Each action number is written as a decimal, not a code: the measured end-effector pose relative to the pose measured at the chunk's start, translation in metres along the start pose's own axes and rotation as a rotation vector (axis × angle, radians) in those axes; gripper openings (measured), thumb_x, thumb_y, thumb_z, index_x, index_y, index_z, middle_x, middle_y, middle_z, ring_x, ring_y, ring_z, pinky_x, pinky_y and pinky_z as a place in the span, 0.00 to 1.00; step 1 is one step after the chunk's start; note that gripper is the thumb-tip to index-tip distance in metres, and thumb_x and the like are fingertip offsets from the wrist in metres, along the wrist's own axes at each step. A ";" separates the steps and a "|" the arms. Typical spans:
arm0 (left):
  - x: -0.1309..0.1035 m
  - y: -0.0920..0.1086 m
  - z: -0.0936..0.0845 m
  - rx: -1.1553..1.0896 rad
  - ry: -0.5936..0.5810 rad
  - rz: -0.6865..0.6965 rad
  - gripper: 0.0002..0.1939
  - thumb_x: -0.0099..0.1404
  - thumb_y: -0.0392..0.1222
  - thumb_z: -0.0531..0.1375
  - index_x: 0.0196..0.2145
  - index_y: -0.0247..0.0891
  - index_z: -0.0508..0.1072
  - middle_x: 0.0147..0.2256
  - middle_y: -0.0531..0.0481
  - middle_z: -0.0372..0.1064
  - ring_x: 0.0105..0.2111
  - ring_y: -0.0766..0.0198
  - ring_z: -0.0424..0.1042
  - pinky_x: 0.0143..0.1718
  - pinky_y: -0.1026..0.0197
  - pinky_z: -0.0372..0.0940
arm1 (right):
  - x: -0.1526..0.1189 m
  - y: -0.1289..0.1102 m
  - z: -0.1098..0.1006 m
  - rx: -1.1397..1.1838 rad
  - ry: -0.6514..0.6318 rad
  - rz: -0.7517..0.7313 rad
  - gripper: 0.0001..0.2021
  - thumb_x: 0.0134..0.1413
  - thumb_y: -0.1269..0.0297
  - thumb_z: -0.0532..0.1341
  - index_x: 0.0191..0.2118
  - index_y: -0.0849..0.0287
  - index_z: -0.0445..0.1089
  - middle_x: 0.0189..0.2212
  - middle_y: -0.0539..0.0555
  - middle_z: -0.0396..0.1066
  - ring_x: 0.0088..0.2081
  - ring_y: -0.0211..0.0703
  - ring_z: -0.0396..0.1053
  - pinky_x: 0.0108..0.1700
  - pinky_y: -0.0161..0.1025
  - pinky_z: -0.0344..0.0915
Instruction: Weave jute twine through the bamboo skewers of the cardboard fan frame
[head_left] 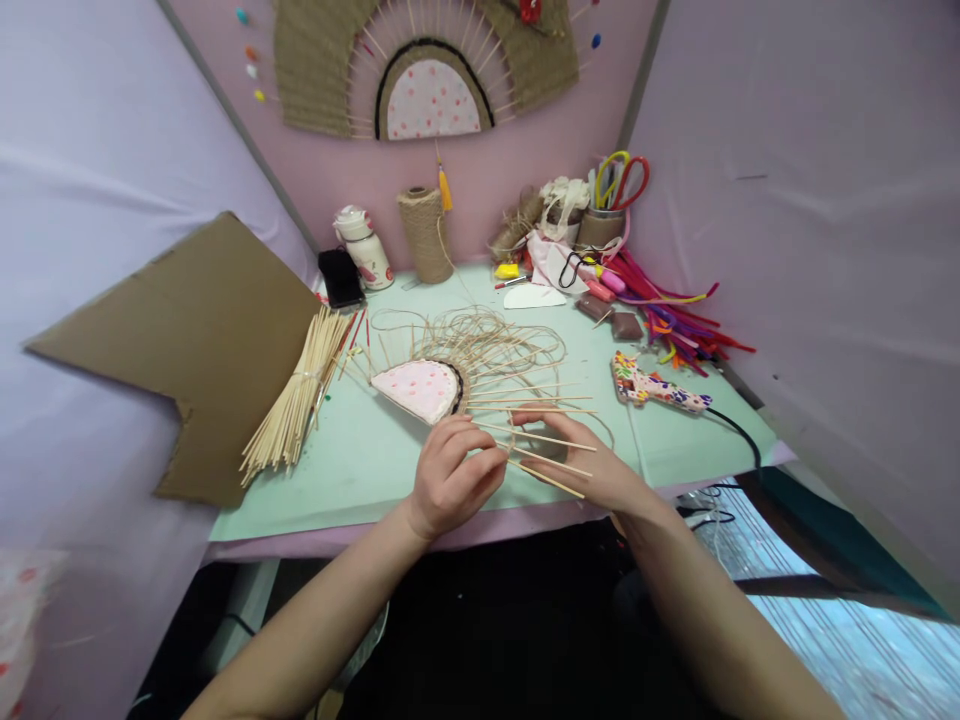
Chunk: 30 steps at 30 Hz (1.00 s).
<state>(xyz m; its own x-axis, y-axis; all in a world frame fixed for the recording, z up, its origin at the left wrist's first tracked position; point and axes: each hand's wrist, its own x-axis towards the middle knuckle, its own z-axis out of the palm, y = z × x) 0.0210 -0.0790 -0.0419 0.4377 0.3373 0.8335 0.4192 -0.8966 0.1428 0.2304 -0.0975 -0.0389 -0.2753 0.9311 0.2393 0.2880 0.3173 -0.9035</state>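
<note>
A half-round piece covered in pink-spotted white cloth (420, 388) lies tilted on the table, edged by a black braid and a brown band. Thin wooden sticks (559, 463) spread out from its curved edge like a fan. My left hand (459, 470) is closed at the front of this stick fan, fingertips pinched where the lowest sticks come out. Behind and across the sticks, my right hand (581, 455) curls with its fingertips at a short stretch of twine (512, 428); some fingers are hidden. Loose twine (499, 335) lies in loops behind the fan.
A bundle of sticks (292, 400) and brown cardboard (202, 340) lie left. Behind stand a bottle (365, 248) and a twine spool (425, 235). A patterned glue gun (660, 385), pipe cleaners (675, 310) and scissors (622, 180) are right. A finished fan piece (433, 97) hangs on the wall.
</note>
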 end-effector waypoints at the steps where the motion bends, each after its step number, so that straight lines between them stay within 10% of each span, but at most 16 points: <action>1: 0.000 0.000 0.000 0.004 -0.005 -0.002 0.16 0.55 0.28 0.65 0.40 0.40 0.70 0.34 0.50 0.71 0.37 0.63 0.69 0.47 0.50 0.68 | 0.000 -0.001 0.001 0.000 0.011 -0.020 0.16 0.53 0.60 0.64 0.48 0.54 0.69 0.52 0.56 0.68 0.57 0.48 0.64 0.60 0.47 0.58; 30: 0.001 0.002 0.000 0.009 -0.051 -0.065 0.18 0.58 0.32 0.62 0.45 0.41 0.65 0.38 0.48 0.72 0.40 0.60 0.71 0.47 0.50 0.67 | 0.000 -0.006 0.010 0.122 0.056 0.042 0.15 0.53 0.56 0.65 0.46 0.54 0.70 0.50 0.57 0.70 0.55 0.49 0.66 0.58 0.48 0.61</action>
<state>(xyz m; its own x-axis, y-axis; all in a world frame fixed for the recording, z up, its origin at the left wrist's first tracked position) 0.0225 -0.0804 -0.0409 0.4487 0.4094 0.7944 0.4549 -0.8697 0.1913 0.2194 -0.1008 -0.0373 -0.2124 0.9527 0.2172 0.1835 0.2572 -0.9488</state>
